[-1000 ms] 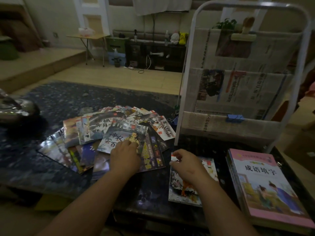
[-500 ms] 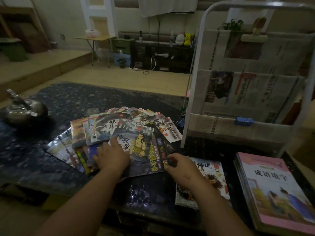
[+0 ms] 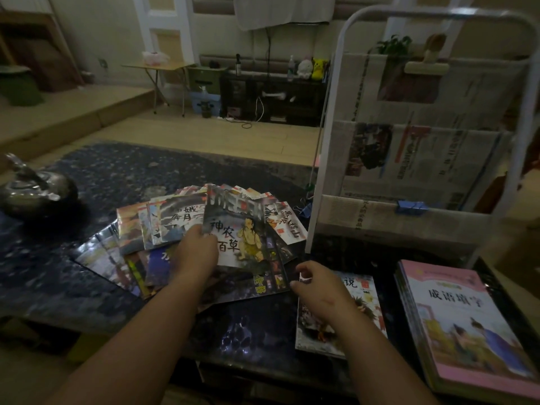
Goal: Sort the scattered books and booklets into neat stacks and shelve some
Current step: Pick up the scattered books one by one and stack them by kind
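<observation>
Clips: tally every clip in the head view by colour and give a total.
Blue: 2, one blue clip on the lower rail of the rack, and a second blue clip by the rack's foot near the booklets.
Beige: 1, the beige clip on the top newspaper.
Total: 3.

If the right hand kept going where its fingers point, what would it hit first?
Probably the near corner of the dark booklet, just ahead of the right hand, under the illustrated booklet the left hand grips; depth unclear.

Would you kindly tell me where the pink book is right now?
Head view, lower right: the pink book tops a stack right of the booklet partly under the right hand.
</observation>
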A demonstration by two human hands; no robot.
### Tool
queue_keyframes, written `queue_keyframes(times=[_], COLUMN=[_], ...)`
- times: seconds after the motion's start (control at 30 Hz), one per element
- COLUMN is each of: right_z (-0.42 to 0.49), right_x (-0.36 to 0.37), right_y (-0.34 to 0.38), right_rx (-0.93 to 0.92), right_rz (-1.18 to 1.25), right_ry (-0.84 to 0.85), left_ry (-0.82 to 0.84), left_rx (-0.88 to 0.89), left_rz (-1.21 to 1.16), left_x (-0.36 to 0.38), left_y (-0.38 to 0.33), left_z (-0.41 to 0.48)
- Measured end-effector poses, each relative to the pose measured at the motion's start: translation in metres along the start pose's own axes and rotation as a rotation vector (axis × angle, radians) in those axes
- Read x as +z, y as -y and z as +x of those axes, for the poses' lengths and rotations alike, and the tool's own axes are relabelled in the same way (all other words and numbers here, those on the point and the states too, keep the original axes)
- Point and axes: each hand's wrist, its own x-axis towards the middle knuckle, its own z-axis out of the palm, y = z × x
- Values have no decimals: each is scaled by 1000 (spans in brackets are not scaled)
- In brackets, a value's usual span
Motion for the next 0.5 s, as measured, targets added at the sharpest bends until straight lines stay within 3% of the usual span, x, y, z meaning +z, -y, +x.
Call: queue_keyframes(times=[0.2,0.33,0.5], right_z=[-2,-4,-3], right_x=[-13,-24,-33], right_y=[-1,-1,-7], right_rx=[66,131,189], right_rz=[285,406,388], right_ry=[-154,-253,-244], left_ry=[180,322,405], left_rx=[-99,-123,-137], left_rz=[-311,-334,-325], left_x=[8,17,34], left_y=[-3,-7,-8], left_z=[-6,-23,-39])
